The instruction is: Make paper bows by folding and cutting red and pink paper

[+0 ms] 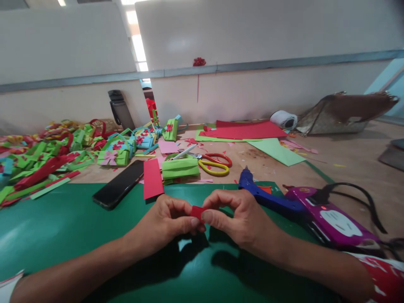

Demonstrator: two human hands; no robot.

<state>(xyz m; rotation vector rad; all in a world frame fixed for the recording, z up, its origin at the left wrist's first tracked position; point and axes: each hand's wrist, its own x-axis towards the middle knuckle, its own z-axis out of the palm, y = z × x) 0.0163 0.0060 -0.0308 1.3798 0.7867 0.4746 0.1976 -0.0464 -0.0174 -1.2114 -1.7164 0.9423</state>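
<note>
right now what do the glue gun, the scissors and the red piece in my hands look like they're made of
Glue gun: likely hard plastic, smooth solid blue, with a metal-looking tip.
Scissors: probably plastic handles, glossy red and yellow.
Red piece: seemingly paper or thin card, flat-coloured with crisp edges; foam can't be ruled out.

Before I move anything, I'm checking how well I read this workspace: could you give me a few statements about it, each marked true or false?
1. The left hand and right hand both hold the small red piece. True.
2. The scissors are in the right hand. False: the scissors lie beyond the hands.
3. The phone lies left of the red strip. True.
4. The glue gun is yellow. False: the glue gun is blue.
</note>
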